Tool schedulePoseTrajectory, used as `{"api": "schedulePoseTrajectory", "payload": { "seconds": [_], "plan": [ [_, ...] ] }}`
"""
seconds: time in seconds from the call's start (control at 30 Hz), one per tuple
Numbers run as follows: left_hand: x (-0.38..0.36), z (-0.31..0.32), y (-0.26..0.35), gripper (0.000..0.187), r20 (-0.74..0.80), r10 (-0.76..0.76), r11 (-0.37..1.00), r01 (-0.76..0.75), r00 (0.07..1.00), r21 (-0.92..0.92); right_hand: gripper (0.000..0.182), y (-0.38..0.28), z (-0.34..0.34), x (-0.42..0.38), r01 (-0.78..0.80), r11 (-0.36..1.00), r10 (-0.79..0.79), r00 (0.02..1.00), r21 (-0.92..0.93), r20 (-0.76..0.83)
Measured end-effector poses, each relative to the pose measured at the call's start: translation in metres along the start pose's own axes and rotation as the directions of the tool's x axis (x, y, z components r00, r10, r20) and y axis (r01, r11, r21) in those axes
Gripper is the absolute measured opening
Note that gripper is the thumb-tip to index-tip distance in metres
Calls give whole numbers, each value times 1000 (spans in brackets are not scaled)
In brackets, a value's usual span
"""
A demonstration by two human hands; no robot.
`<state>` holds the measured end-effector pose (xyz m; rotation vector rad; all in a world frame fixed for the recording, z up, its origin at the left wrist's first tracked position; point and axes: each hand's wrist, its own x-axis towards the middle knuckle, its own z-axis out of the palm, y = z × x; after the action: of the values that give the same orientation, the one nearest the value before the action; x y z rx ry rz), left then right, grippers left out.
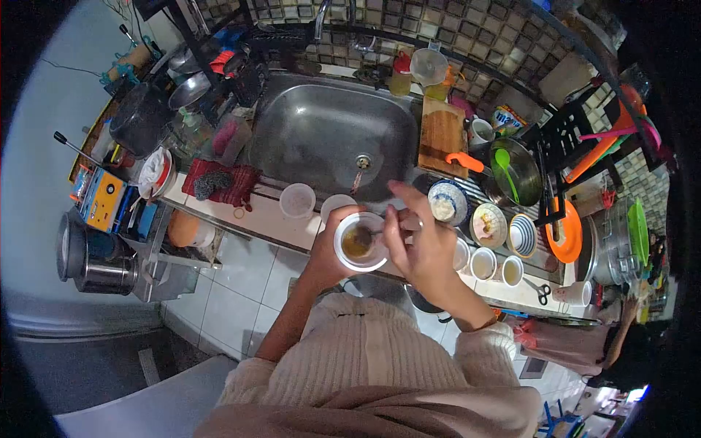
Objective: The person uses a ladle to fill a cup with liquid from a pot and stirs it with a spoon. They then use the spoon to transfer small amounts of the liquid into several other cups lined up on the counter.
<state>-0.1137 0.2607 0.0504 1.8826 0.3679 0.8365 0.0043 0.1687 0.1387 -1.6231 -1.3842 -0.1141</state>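
Observation:
My left hand (pixel 327 252) is wrapped round a white cup (pixel 361 241) with brownish liquid in it, tilted toward the camera. Over the cup's right side is my right hand (pixel 423 252), fingers bent and pinched near the rim; a thin utensil, hard to make out, seems to run from them into the cup. Just behind stand two translucent cups, one at the left (pixel 297 200) and one partly hidden by the held cup (pixel 336 206). Right of my right hand, more cups with pale liquid (pixel 483 263) stand on the counter edge.
Behind the cups lies a steel sink (pixel 328 131). Bowls (pixel 488 224), a pot with a green spoon (pixel 513 171), a wooden board (pixel 442 135) and scissors (pixel 539 290) are at the right. A red cloth (pixel 219 182) lies left. Another person's arm (pixel 628 321) shows far right.

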Motion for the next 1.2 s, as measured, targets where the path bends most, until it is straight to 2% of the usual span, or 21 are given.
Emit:
{"api": "schedulePoseTrajectory", "payload": {
  "seconds": [0.03,0.1,0.13,0.17,0.23,0.3,0.37,0.43,0.47,0.5,0.53,0.63,0.7,0.77,0.83,0.9,0.93,0.97,1.03,1.17,1.2],
  "plan": [
    [0,0,-1,80,5,2,1000,-2,1000,1,33,0,3,0,2,1000,-2,1000,0,1],
    [0,-1,1,80,2,-17,1000,17,1000,-7,32,-1,7,0,176,979,-180,983,103,31],
    [0,-2,2,79,1,-38,999,38,999,-16,30,0,5,0,186,981,-190,978,56,89],
    [-1,-1,0,79,-1,-39,999,39,999,-14,30,-1,3,1,186,981,-191,977,58,90],
    [-3,1,-4,78,-12,-23,999,23,1000,-22,26,-3,-1,4,-45,999,45,990,-2,135],
    [-2,0,-2,78,19,-82,995,83,996,-57,26,-1,4,5,-7,999,3,992,34,127],
    [-2,0,-5,78,51,-139,986,143,989,-87,28,-2,7,4,125,985,-141,980,122,139],
    [-3,1,-7,78,2,-68,988,68,998,-137,28,-1,4,6,57,990,-84,974,130,208],
    [-4,-1,-6,78,-6,-12,999,12,1000,-31,27,1,5,9,3,997,-18,982,80,188],
    [-4,-1,-5,78,-12,-15,999,15,1000,-28,27,1,7,10,-51,998,46,985,30,165],
    [-5,-2,-4,78,-7,-62,995,61,998,-75,25,4,11,8,-31,994,13,986,107,164],
    [-5,-7,1,76,19,-112,985,113,994,-127,24,-1,16,4,75,992,-98,965,106,241],
    [-5,-10,3,76,-19,-44,999,44,999,-11,24,-1,15,8,31,995,-58,953,95,297],
    [-8,-9,1,74,-27,-66,998,66,997,-18,23,2,18,14,-12,997,-5,974,75,226],
    [-9,-8,-2,72,21,-236,935,233,972,-268,23,2,22,13,-25,986,-17,968,165,251],
    [-8,-11,1,72,6,-195,957,192,981,-218,24,2,21,11,68,974,-137,938,216,320],
    [-8,-12,3,71,-2,-155,974,153,988,-170,24,4,17,11,36,992,-81,920,124,384],
    [-8,-11,3,71,0,-157,973,154,988,-171,24,3,18,12,34,992,-79,920,123,384],
    [-6,-10,2,71,-11,-117,993,117,993,-31,24,3,20,15,31,993,-59,967,116,248],
    [-2,-10,2,70,-27,-118,980,112,993,-161,22,0,19,3,130,966,-182,955,224,234],
    [-3,-10,-2,71,-32,-124,977,117,992,-179,22,0,13,2,15,974,-90,940,224,329]
  ]
}}
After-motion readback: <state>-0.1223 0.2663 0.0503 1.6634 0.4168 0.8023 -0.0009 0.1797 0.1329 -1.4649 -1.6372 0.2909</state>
